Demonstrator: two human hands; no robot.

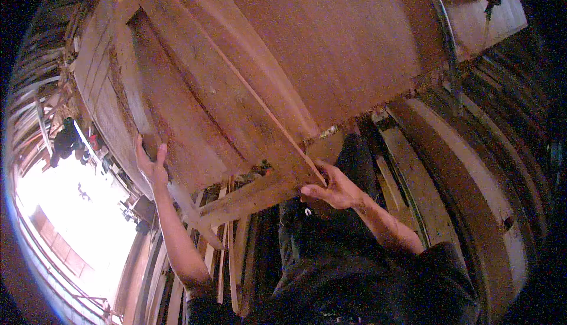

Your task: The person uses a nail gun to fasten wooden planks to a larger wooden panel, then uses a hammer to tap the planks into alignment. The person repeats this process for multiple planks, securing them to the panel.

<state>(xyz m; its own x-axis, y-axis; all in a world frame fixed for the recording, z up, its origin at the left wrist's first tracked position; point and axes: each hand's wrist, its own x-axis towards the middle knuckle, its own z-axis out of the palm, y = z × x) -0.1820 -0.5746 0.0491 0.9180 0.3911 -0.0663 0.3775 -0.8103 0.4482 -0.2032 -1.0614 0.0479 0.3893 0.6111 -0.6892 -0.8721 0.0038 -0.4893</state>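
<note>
The left hand (152,168) reaches up to the left edge of a large reddish-brown wooden board (331,47), its fingers spread and partly curled around that edge, thumb apart from the rest. The board fills the upper middle of the view, tilted, with a lighter wooden plank (195,83) lying along its face and a thin pale strip (266,103) running diagonally down it. The right hand (333,189) sits at the board's lower edge, just where the strip ends, fingers bent and closed around the underside of the edge. Below the 2 hands, loose narrow wooden slats (227,254) stand in a bundle. No containers can be made out.
</note>
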